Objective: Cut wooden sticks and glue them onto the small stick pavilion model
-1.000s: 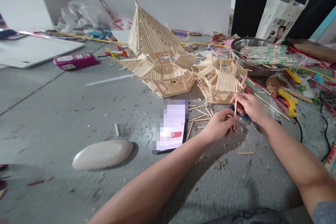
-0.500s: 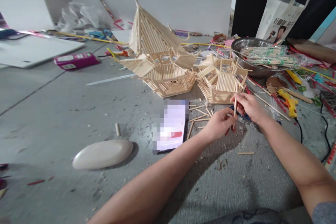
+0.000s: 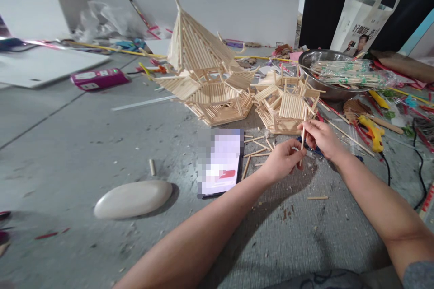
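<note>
My left hand (image 3: 283, 160) and my right hand (image 3: 321, 137) meet over the grey floor, both pinching a thin upright wooden stick (image 3: 303, 136). Just behind them stands a small stick-built hexagonal frame (image 3: 288, 106). To its left rises a larger stick pagoda (image 3: 203, 72) with a pointed roof. Several loose short sticks (image 3: 257, 146) lie on the floor beside my left hand, next to a phone (image 3: 220, 162) lying flat with its screen lit.
A yellow glue gun (image 3: 372, 131) with a black cord lies at the right. A metal bowl (image 3: 313, 61) holds bagged chopsticks (image 3: 346, 72). A white tote bag (image 3: 368, 13) stands behind. A smooth pale stone (image 3: 133, 198) and a pink box (image 3: 98, 77) lie at the left.
Both hands and the stick have shifted very slightly; nothing was picked up or let go.
</note>
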Action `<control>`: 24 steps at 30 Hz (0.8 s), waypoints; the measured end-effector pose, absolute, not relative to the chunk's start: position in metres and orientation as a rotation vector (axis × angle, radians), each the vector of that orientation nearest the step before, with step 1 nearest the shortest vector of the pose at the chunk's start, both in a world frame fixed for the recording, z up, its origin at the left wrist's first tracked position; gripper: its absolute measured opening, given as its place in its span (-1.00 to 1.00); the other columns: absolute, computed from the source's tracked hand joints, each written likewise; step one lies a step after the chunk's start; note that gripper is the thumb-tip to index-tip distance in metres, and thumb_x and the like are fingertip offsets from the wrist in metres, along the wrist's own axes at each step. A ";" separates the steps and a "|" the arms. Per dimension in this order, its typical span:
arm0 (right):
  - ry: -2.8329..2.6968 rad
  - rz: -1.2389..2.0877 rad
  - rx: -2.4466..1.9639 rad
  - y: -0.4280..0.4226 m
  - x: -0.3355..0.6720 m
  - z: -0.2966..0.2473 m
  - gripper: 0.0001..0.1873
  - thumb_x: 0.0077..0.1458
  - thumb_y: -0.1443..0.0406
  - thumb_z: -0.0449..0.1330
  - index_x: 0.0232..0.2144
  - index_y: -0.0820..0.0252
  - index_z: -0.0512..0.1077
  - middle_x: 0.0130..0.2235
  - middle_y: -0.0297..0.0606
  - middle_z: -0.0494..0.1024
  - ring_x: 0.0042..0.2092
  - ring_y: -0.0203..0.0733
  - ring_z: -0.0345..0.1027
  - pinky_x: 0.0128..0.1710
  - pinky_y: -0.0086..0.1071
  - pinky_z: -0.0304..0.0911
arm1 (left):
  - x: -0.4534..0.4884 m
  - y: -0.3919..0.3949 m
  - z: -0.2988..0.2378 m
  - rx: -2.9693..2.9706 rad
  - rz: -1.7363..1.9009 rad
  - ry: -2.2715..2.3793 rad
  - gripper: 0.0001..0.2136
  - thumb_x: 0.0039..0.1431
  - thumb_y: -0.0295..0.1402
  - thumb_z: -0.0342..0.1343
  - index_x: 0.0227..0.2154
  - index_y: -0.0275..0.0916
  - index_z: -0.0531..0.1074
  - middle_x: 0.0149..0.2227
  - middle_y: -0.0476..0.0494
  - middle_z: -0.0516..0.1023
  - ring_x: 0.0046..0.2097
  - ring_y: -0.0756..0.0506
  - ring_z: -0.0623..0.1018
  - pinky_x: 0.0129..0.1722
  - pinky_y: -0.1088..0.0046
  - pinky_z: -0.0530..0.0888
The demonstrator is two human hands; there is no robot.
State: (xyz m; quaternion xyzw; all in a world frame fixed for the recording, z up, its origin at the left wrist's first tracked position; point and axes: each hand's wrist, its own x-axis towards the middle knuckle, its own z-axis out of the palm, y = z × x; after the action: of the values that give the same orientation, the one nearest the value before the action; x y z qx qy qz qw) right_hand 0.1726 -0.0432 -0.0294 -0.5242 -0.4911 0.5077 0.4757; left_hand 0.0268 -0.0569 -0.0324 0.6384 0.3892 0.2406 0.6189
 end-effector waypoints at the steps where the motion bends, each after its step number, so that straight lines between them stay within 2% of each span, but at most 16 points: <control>1: -1.190 1.243 -1.278 -0.043 0.172 -0.029 -0.68 -0.09 0.04 0.12 -0.48 0.19 0.36 -0.64 -0.49 0.30 -0.73 -0.49 0.04 -0.77 -0.53 -0.12 | 0.027 -0.057 -0.033 1.467 0.554 0.898 -0.88 0.06 -0.32 -0.02 -0.47 -0.27 0.25 -0.69 0.06 0.37 -0.71 0.12 0.24 -0.72 0.63 0.12; 9: -1.046 1.325 -1.221 -0.043 0.168 -0.027 -0.75 -0.11 0.14 0.12 -0.46 0.23 0.38 -0.56 -0.43 0.39 -0.71 -0.49 0.10 -0.78 -0.54 -0.07 | 0.026 -0.056 -0.035 1.452 0.581 0.876 -0.87 0.06 -0.30 -0.02 -0.47 -0.27 0.24 -0.70 0.08 0.36 -0.73 0.13 0.22 -0.72 0.62 0.13; 24: -0.938 1.372 -1.212 -0.041 0.163 -0.024 -0.78 -0.10 0.19 0.08 -0.51 0.25 0.38 -0.60 -0.42 0.38 -0.73 -0.48 0.09 -0.79 -0.54 -0.10 | 0.026 -0.055 -0.038 1.438 0.608 0.858 -0.85 0.04 -0.28 0.00 -0.46 -0.28 0.26 -0.70 0.06 0.37 -0.72 0.11 0.26 -0.72 0.62 0.16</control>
State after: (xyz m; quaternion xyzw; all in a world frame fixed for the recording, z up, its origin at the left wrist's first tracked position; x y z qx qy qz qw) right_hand 0.1633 -0.0411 -0.0237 -0.5047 -0.3905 0.5712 0.5162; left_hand 0.0260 -0.0551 -0.0384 0.6276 0.3746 0.2654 0.6287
